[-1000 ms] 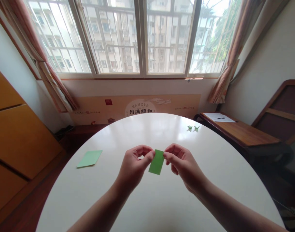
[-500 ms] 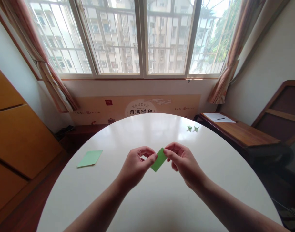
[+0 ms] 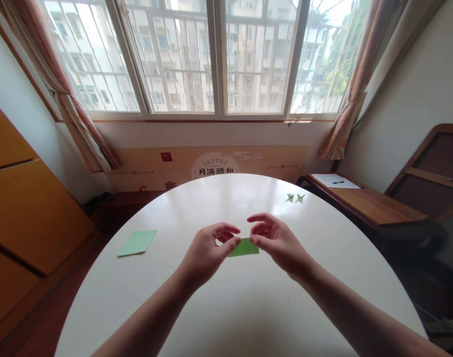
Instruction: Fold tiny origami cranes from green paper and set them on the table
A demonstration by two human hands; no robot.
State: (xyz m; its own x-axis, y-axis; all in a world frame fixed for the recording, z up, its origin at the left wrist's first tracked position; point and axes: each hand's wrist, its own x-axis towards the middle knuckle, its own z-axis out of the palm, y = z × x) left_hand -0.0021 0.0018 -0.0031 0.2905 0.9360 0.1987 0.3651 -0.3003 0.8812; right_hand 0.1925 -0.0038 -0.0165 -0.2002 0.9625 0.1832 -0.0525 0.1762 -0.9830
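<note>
A small piece of green paper point(image 3: 245, 247) is held between my two hands, its long edge roughly level, above the middle of the white round table point(image 3: 226, 317). My left hand point(image 3: 216, 247) pinches its left end between thumb and fingers. At the upper right corner, the thumb and curled fingers of my right hand point(image 3: 276, 243) grip the sheet, while the index finger is raised and stretched to the left. Part of the paper's right side is hidden behind the thumb.
Light green square sheets point(image 3: 137, 243) lie at the table's left. Two small folded green paper cranes point(image 3: 295, 198) stand at its far right. Beyond the table, a wooden bench point(image 3: 390, 203) bears a white sheet point(image 3: 334, 181) with a dark object on it. A barred window point(image 3: 219, 59) is ahead.
The green paper has turned from a slanted position to nearly level. My right hand has shifted its grip slightly, and its index finger has lifted off the paper.
</note>
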